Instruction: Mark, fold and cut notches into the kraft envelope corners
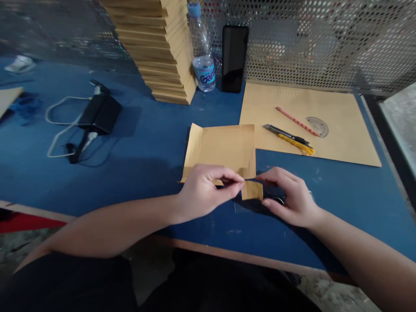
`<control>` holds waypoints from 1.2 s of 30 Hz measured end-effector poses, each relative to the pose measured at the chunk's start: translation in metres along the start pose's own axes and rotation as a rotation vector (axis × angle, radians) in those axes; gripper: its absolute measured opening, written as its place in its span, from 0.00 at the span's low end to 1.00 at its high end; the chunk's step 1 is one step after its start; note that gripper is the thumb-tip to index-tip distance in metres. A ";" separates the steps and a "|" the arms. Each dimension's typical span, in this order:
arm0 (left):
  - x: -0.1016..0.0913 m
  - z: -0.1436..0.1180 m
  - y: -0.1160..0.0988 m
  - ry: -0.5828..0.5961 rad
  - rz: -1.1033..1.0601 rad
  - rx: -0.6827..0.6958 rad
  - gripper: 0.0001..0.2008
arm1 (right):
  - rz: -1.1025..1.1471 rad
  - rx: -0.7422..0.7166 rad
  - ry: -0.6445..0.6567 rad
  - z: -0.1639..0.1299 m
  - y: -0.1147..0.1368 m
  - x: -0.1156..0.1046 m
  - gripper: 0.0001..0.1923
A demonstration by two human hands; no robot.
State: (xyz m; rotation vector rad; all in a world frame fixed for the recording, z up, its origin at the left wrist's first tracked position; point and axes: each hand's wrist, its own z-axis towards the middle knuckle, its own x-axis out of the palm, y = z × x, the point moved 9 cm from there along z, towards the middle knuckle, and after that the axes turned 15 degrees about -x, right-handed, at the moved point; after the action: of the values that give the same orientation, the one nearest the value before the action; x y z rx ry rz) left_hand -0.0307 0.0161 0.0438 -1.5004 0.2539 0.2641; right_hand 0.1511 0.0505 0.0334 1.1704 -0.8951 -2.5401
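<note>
My left hand (206,188) and my right hand (290,197) meet near the front of the blue table (146,147). Between their fingertips hangs a small brown strip, probably tape (252,190). The left hand pinches its left end. Under my right hand lies a dark roll-like object (274,195), mostly hidden. Just behind the hands lies a folded brown paper envelope (224,149) with a flap open on its left side.
A large brown paper sheet (341,130) at the right carries a yellow utility knife (289,138), a red pencil (297,121) and a protractor (317,126). A tall stack of brown envelopes (159,47), a water bottle (202,52), a phone (234,58) and a black adapter with cables (97,115) stand farther back.
</note>
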 end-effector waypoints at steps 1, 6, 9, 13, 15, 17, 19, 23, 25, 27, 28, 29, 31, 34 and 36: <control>-0.008 0.008 0.001 -0.022 -0.006 -0.028 0.02 | -0.054 0.003 -0.001 0.000 -0.003 -0.003 0.18; -0.088 0.086 0.026 -0.373 0.057 -0.112 0.02 | -0.173 0.055 0.025 -0.002 -0.021 -0.005 0.13; -0.127 0.145 0.065 -0.476 0.183 -0.272 0.01 | -0.176 0.033 0.036 -0.002 -0.022 -0.002 0.13; -0.157 0.180 0.103 -0.523 0.273 -0.339 0.01 | -0.184 -0.007 0.078 -0.002 -0.016 0.002 0.13; -0.163 0.176 0.112 -0.545 0.318 -0.335 0.05 | -0.195 -0.016 0.096 -0.002 -0.015 0.004 0.13; -0.164 0.165 0.114 -0.553 0.370 -0.315 0.06 | -0.210 -0.015 0.113 -0.004 -0.015 0.007 0.15; -0.162 0.152 0.110 -0.537 0.429 -0.290 0.07 | -0.231 -0.006 0.130 -0.005 -0.017 0.009 0.18; -0.146 0.125 0.095 -0.412 0.556 -0.246 0.10 | -0.279 0.010 0.161 -0.006 -0.020 0.012 0.24; -0.133 0.112 0.088 -0.323 0.607 -0.231 0.13 | -0.295 0.011 0.179 -0.005 -0.020 0.013 0.23; -0.120 0.101 0.084 -0.275 0.639 -0.211 0.19 | -0.305 0.004 0.197 -0.005 -0.020 0.014 0.20; -0.115 0.096 0.083 -0.260 0.652 -0.198 0.22 | -0.308 -0.001 0.204 -0.005 -0.020 0.014 0.19; -0.110 0.093 0.082 -0.248 0.662 -0.183 0.25 | -0.311 -0.005 0.208 -0.005 -0.020 0.015 0.18; -0.102 0.090 0.082 -0.225 0.679 -0.150 0.24 | -0.322 -0.004 0.202 -0.006 -0.022 0.014 0.18; -0.094 0.090 0.084 -0.195 0.702 -0.111 0.15 | -0.341 0.019 0.161 -0.008 -0.026 0.010 0.20; -0.092 0.088 0.083 -0.203 0.719 -0.087 0.11 | -0.353 0.050 0.119 -0.010 -0.031 0.005 0.21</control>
State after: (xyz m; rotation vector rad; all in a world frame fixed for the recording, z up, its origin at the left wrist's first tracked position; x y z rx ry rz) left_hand -0.1443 0.1070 0.0005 -1.4078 0.6206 1.0043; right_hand 0.1575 0.0684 0.0064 1.6025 -0.7861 -2.6872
